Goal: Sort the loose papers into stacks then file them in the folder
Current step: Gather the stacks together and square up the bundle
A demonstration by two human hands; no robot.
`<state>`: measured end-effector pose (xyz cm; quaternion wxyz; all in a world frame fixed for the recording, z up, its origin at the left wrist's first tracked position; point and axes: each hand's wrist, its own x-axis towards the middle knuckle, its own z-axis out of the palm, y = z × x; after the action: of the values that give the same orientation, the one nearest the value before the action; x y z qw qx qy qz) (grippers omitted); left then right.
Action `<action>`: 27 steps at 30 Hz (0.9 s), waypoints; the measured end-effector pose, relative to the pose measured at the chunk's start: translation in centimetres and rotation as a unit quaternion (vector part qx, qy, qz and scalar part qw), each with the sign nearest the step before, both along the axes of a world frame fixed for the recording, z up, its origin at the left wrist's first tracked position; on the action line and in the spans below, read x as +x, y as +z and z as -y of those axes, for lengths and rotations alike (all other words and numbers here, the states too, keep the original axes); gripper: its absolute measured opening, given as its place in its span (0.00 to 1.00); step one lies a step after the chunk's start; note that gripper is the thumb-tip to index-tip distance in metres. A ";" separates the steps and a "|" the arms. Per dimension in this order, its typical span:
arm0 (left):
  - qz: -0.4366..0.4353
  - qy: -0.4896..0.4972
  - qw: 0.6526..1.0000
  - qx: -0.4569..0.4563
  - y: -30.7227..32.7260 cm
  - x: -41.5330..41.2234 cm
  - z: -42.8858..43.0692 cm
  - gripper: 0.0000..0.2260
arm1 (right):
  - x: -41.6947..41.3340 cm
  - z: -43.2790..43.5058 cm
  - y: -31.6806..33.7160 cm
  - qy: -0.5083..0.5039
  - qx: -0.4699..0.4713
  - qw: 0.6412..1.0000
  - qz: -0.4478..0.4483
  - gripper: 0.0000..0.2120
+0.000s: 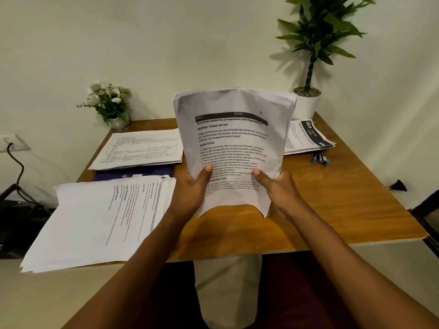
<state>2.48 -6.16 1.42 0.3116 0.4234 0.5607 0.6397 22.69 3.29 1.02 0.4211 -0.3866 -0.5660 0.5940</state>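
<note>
One bowed, printed paper sheaf [234,143]

Warm, fairly bright indoor light fills the view. The potted plant [319,29] throws soft leaf shadows leftward onto the wall [166,43], so the light arrives from the right. The held sheaf of papers [234,143] is shaded grey along its top and darkens the bench [332,198] beneath it. Print is crisp mid-page and smeared lower down. Wide-angle distortion bows the bench edges, and the corners look soft.

Blue folder [147,172] lies mostly hidden under the rear stack [140,148].
</note>
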 end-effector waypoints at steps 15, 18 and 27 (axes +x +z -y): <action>0.074 -0.027 0.981 -0.178 2.4 -2.9 -3.3 0.12 | 3.5 2.7 -1.2 0.176 -0.231 0.955 -0.062 0.17; 0.112 -0.009 0.976 -0.186 -0.4 -2.3 -4.7 0.05 | 4.2 2.7 -2.2 0.159 -0.221 0.962 0.004 0.16; -0.055 0.029 0.954 -0.293 -5.9 -2.1 -5.7 0.10 | 7.0 -8.3 -5.4 -0.305 0.175 0.838 0.417 0.24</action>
<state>0.35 -0.49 -4.50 0.3715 0.3317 0.7520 0.4319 29.68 11.59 -4.37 0.3654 -0.6706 -0.6363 0.1089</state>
